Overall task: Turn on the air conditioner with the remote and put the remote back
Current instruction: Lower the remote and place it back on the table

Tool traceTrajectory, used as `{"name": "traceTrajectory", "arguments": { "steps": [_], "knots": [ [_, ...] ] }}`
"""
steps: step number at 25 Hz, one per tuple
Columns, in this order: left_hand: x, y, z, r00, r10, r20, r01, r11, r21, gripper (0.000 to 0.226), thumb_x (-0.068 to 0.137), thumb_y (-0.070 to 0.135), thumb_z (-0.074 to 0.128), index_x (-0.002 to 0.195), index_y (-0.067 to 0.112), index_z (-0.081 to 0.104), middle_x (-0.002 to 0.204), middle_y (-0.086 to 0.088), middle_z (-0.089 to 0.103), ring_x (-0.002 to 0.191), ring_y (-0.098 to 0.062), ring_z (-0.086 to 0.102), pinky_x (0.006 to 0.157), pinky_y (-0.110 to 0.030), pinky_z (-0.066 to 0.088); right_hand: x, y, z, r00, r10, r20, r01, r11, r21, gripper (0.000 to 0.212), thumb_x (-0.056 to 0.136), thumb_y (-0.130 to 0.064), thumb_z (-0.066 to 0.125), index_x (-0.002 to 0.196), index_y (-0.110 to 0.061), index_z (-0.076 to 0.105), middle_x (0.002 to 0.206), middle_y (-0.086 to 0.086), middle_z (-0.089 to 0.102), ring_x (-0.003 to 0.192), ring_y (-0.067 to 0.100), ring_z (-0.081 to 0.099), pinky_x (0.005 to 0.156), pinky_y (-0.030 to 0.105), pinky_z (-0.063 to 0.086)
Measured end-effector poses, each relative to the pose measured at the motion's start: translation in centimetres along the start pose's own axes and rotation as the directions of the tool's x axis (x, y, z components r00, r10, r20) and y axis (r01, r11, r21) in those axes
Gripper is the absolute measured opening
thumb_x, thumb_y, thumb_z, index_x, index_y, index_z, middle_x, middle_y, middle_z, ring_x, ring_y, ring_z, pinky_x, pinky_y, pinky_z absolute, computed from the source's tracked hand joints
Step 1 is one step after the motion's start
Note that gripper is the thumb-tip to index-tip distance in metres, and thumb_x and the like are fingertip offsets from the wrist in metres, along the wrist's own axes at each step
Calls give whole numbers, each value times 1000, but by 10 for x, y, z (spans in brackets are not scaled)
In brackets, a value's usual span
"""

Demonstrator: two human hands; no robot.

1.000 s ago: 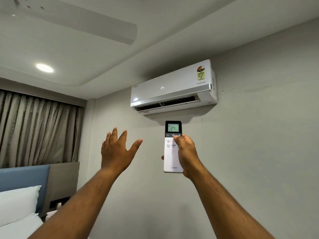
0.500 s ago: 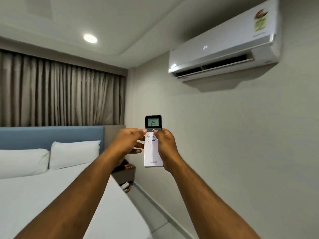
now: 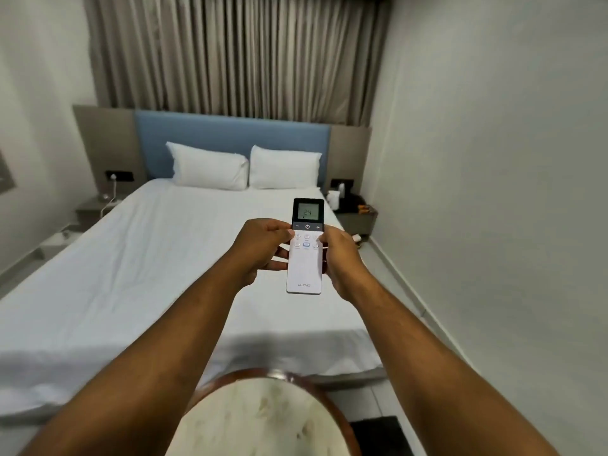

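Note:
I hold a white remote [image 3: 304, 268] with a dark top and a lit display reading 24, upright in front of me over the bed. My left hand [image 3: 260, 250] grips its left side and my right hand [image 3: 343, 261] grips its right side, thumbs resting on the button area. The air conditioner is out of view.
A white bed [image 3: 148, 258] with two pillows [image 3: 210, 167] and a blue headboard fills the middle. Bedside tables stand at left [image 3: 95, 209] and right [image 3: 357, 217] with small items. A round marble-topped table [image 3: 256, 419] with a wooden rim lies just below my arms. Curtains hang behind.
My view swung down and left from the wall unit to the bed. My left hand, open a second ago, has joined the right on the remote, which came lower.

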State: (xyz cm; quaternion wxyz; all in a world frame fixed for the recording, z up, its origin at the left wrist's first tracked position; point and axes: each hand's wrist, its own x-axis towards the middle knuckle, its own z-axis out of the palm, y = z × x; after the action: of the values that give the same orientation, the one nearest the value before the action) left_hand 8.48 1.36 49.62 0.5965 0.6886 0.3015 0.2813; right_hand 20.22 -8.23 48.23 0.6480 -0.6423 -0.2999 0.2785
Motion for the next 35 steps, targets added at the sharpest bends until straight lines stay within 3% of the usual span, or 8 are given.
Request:
{"name": "traceTrajectory", "arguments": {
  "steps": [5,11,15,20,25,29,35],
  "knots": [
    [-19,-91,-32,976,-192,-101,193,981,2,13,92,16,57,96,15,70,90,-7,75,63,-17,71,50,-27,55,-8,84,41,978,149,144,-137,986,-91,39,85,-11,38,106,-11,72,101,12,76,79,25,70,69,37,56],
    [-52,-207,-35,895,-411,-173,412,910,-32,13,92,17,57,90,21,69,85,0,76,65,-17,73,49,-27,55,-35,202,57,932,336,138,-311,934,-176,28,90,-3,48,105,-9,71,94,8,75,65,11,69,53,22,52],
    [-74,-296,-17,843,-516,-149,519,854,-21,20,93,16,52,100,19,70,97,-1,74,75,-22,73,57,-30,58,-56,289,58,893,446,60,-421,875,-237,24,90,2,51,103,-6,70,101,13,75,84,25,71,67,33,58],
    [-106,-412,5,730,-660,-177,665,746,-40,17,93,11,53,97,17,69,96,-7,73,70,-21,71,49,-26,54,-88,409,62,805,592,-32,-567,752,-336,18,89,-1,54,96,-10,68,103,14,74,94,31,69,84,49,57],
    [-131,-505,13,672,-703,-233,723,691,-3,28,89,11,57,74,31,69,91,-3,73,77,-24,70,50,-28,56,-118,501,74,776,627,-69,-596,692,-407,21,91,-4,50,104,-5,68,108,14,72,95,29,68,85,44,56],
    [-145,-547,15,652,-717,-248,745,667,30,21,88,13,57,89,24,74,95,-3,74,86,-25,70,77,-47,59,-132,535,81,766,639,-67,-593,664,-455,25,93,-5,49,111,-4,66,111,12,70,95,23,66,76,30,52],
    [-150,-572,18,674,-694,-252,734,668,123,22,89,18,55,101,21,74,96,-3,75,86,-22,70,79,-48,58,-137,550,87,790,607,-89,-550,636,-541,28,92,-3,48,113,-6,67,115,11,69,102,23,63,83,30,50]
  ]
}}
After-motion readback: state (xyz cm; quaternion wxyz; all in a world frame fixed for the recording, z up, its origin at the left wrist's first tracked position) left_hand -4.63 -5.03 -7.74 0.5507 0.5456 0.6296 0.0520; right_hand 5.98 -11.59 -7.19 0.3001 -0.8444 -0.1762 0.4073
